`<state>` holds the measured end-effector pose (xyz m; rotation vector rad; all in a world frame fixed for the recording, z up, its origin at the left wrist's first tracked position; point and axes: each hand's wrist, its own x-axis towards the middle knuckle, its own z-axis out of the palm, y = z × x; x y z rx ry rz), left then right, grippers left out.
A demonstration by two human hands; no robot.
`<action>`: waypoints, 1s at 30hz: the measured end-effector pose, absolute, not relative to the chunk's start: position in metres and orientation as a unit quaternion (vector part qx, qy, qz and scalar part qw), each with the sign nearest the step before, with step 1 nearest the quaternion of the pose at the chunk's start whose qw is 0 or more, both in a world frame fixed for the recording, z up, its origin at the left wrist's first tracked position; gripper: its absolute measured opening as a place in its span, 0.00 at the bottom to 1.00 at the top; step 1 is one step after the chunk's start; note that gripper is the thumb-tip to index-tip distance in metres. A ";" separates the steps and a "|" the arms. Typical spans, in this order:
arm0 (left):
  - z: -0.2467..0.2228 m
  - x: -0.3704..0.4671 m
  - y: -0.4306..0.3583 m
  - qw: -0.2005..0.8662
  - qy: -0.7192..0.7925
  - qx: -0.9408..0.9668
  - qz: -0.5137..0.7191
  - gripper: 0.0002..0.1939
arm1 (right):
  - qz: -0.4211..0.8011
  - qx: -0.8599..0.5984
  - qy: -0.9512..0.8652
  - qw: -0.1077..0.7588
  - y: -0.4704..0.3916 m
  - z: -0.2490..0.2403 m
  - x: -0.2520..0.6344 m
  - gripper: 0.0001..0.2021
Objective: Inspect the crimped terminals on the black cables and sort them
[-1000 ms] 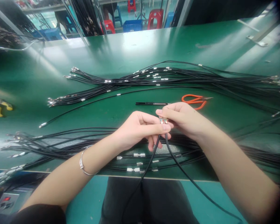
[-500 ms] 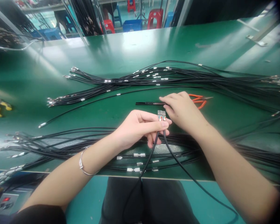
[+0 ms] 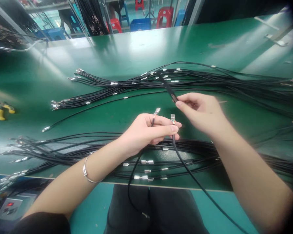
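My left hand (image 3: 146,131) is closed on two black cables. One cable's metal connector (image 3: 173,117) stands up past the thumb and forefinger, with small coloured wires at its base. The other connector (image 3: 157,111) tilts out between the fingers, further left. From the grip, a black cable (image 3: 185,165) runs down past the table edge to the right, and another loops down over the lap. Just right of the connectors, my right hand (image 3: 202,112) pinches slim black tweezers (image 3: 169,88), which point up and left over the far cable bundle.
A far cable bundle (image 3: 136,85) and a near cable bundle (image 3: 63,151) lie across the green table (image 3: 146,52). Yellow-handled pliers (image 3: 5,110) rest at the left. Orange-handled cutters are mostly hidden behind my right hand. Stools and a blue bin (image 3: 140,25) stand beyond.
My right hand has lifted the tweezers off the table, turning them from level to slanted up-left. In my left hand the two connectors, side by side before, are now spread apart.
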<state>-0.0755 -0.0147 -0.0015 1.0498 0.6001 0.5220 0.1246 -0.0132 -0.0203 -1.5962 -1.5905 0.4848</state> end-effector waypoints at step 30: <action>0.003 -0.076 -0.020 0.751 0.243 0.495 0.363 0.22 | 0.220 -0.341 -0.588 0.700 -0.041 0.004 0.087 0.06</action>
